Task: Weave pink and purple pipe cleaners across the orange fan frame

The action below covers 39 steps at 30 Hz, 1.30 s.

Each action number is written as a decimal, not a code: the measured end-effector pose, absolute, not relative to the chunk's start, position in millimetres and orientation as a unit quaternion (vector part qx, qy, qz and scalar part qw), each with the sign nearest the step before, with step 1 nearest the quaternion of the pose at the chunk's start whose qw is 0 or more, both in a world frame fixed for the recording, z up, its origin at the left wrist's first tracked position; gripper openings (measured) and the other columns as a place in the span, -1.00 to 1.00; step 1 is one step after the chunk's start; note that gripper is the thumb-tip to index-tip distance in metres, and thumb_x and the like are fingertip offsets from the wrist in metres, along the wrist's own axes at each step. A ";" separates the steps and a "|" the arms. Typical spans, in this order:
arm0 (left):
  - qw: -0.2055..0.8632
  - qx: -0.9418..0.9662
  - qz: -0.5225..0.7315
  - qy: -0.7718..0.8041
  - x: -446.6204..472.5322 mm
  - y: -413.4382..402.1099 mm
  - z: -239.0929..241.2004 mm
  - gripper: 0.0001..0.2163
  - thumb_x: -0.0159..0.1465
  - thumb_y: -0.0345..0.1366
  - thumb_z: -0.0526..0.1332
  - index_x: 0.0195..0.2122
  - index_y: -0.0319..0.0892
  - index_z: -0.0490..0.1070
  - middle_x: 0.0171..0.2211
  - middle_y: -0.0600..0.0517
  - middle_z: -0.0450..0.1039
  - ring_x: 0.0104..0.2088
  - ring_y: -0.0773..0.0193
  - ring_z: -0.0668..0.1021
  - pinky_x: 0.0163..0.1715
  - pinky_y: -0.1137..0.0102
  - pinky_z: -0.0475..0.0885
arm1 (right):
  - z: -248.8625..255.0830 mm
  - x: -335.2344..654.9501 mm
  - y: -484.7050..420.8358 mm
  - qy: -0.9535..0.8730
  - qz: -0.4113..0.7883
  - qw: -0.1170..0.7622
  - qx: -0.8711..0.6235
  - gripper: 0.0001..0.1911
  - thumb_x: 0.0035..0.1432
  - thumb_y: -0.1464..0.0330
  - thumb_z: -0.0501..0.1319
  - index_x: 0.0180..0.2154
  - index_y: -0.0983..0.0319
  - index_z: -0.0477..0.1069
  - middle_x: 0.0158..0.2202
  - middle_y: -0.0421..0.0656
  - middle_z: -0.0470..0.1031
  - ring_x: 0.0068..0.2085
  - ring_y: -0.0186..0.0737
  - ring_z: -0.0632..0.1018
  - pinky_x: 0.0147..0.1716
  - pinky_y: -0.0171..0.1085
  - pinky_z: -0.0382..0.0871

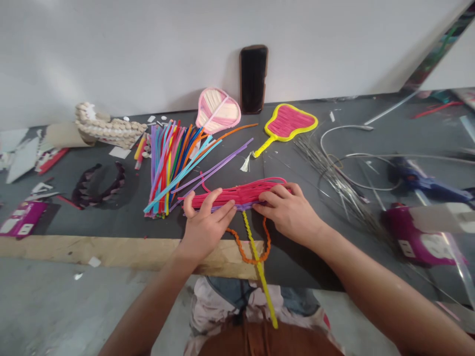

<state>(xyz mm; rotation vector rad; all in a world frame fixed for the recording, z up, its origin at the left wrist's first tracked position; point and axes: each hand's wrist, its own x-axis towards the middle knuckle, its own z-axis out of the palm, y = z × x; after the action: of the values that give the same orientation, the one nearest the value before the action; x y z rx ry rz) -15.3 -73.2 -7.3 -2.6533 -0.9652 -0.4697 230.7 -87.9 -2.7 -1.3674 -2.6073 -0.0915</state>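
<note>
My left hand (208, 220) and my right hand (287, 210) both press on a flat bundle of pink pipe cleaners (241, 195) lying on the dark table (111, 217). The fingers of each hand curl over the bundle's near edge, pinching it. A purple strand runs along the bundle's underside. From its middle a twisted yellow stem (258, 267) hangs toward me over the table edge, with an orange wavy loop (247, 247) around it.
A fan of many-coloured pipe cleaners (174, 158) lies just left of the bundle. Behind are a pink-and-yellow woven fan (287, 123), a pink-and-cream fan (217, 111), a phone (253, 79) against the wall, thin wires (334, 173), a blue glue gun (419, 180) and a dark headband (98, 185).
</note>
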 end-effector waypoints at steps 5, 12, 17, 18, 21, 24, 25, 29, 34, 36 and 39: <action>0.136 -0.919 -0.138 -0.345 -28.4 -75.7 -0.9 -0.73 0.41 -0.37 0.05 0.03 0.04 0.45 -0.01 0.05 0.57 0.22 0.05 0.38 0.29 -0.15 -0.30 | -2.9 230.3 -87.6 -0.879 -0.011 0.085 -0.470 -0.71 0.26 0.46 0.14 -0.08 0.08 0.55 -0.09 -0.13 0.54 -0.09 -0.09 0.36 -0.06 -0.04 0.03; 0.163 -0.906 -0.135 -0.365 -20.1 -87.0 7.4 -0.68 0.38 -0.43 0.07 0.08 -0.04 0.45 0.03 0.01 0.55 0.19 0.00 0.40 0.27 -0.17 -0.24 | -0.4 228.9 -87.6 -0.874 0.010 0.067 -0.480 -0.68 0.27 0.47 0.12 -0.06 0.09 0.55 -0.07 -0.11 0.53 -0.06 -0.07 0.36 0.00 -0.01 0.01; 0.137 -0.913 -0.107 -0.370 8.6 -96.6 2.9 -0.61 0.41 -0.08 0.06 0.17 -0.08 0.37 0.18 -0.03 0.41 0.26 -0.05 0.31 0.25 -0.22 -0.49 | -1.2 229.1 -88.1 -0.874 0.010 0.070 -0.481 -0.70 0.29 0.43 0.10 -0.05 0.09 0.54 -0.08 -0.12 0.53 -0.06 -0.05 0.36 0.00 0.01 0.01; 0.121 -0.915 -0.091 -0.375 12.0 -97.4 2.1 -0.59 0.41 -0.05 0.02 0.18 -0.10 0.36 0.20 -0.05 0.38 0.29 -0.05 0.26 0.23 -0.23 -0.55 | -1.4 229.1 -88.1 -0.874 0.011 0.072 -0.481 -0.70 0.29 0.43 0.10 -0.05 0.09 0.54 -0.07 -0.12 0.53 -0.06 -0.05 0.36 0.00 0.01 0.01; 0.089 -0.910 -0.052 -0.402 15.4 -98.5 0.3 -0.57 0.44 -0.08 -0.04 0.22 -0.14 0.32 0.25 -0.09 0.31 0.35 -0.07 0.16 0.18 -0.29 -0.62 | -2.1 229.5 -88.1 -0.874 0.013 0.078 -0.480 -0.70 0.29 0.43 0.10 -0.06 0.09 0.54 -0.07 -0.12 0.54 -0.06 -0.06 0.37 0.01 0.02 0.02; 0.072 -0.905 -0.031 -0.419 14.2 -99.4 -0.9 -0.53 0.43 -0.03 -0.07 0.25 -0.15 0.27 0.28 -0.11 0.24 0.36 -0.10 0.13 0.15 -0.34 -0.61 | -3.0 230.2 -87.9 -0.873 0.015 0.088 -0.480 -0.71 0.28 0.43 0.11 -0.08 0.10 0.55 -0.07 -0.12 0.54 -0.06 -0.05 0.37 0.02 0.03 0.02; 0.067 -0.903 -0.027 -0.423 14.0 -99.8 -1.4 -0.51 0.43 0.00 -0.07 0.26 -0.15 0.27 0.29 -0.12 0.23 0.36 -0.11 0.12 0.15 -0.35 -0.61 | -3.4 230.2 -87.8 -0.872 0.015 0.095 -0.480 -0.71 0.28 0.43 0.11 -0.08 0.10 0.55 -0.08 -0.12 0.55 -0.06 -0.06 0.38 0.02 0.03 0.02; 0.056 -0.898 -0.021 -0.436 14.8 -101.4 -3.3 -0.46 0.40 0.06 -0.08 0.26 -0.14 0.26 0.30 -0.12 0.21 0.36 -0.15 0.11 0.15 -0.37 -0.57 | -5.2 225.5 -87.7 -0.862 0.002 0.143 -0.486 -0.70 0.31 0.33 0.11 0.02 0.07 0.49 -0.02 -0.14 0.55 0.00 -0.05 0.39 0.05 0.04 0.04; 0.053 -0.896 -0.029 -0.440 15.7 -102.7 -5.0 -0.52 0.42 -0.04 -0.06 0.27 -0.13 0.25 0.29 -0.12 0.23 0.37 -0.15 0.09 0.16 -0.37 -0.55 | -9.1 212.3 -91.1 -0.866 -0.018 0.139 -0.480 -0.49 0.34 0.04 0.04 0.14 0.17 0.40 0.17 -0.08 0.44 0.21 0.10 0.28 0.22 0.21 -0.14; 0.052 -0.896 -0.029 -0.440 15.4 -103.0 -5.3 -0.53 0.42 -0.06 -0.05 0.27 -0.13 0.26 0.28 -0.13 0.24 0.37 -0.16 0.10 0.17 -0.38 -0.52 | -9.8 209.3 -93.1 -0.866 -0.018 0.123 -0.485 -0.46 0.34 0.02 0.02 0.16 0.18 0.39 0.19 -0.08 0.42 0.24 0.14 0.26 0.23 0.27 -0.17; 0.048 -0.896 -0.024 -0.441 15.2 -103.6 -5.5 -0.53 0.42 -0.06 -0.04 0.27 -0.13 0.26 0.28 -0.15 0.25 0.37 -0.17 0.09 0.16 -0.41 -0.47 | -9.0 208.2 -95.7 -0.862 -0.017 0.106 -0.496 -0.45 0.34 0.02 0.02 0.17 0.18 0.37 0.22 -0.10 0.39 0.26 0.16 0.24 0.24 0.32 -0.15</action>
<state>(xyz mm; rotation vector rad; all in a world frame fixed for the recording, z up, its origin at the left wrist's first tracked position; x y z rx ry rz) 15.2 -103.6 -5.5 -2.7327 -1.3445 -0.0743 208.2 -95.7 -9.0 -1.4602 -2.5398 -0.0497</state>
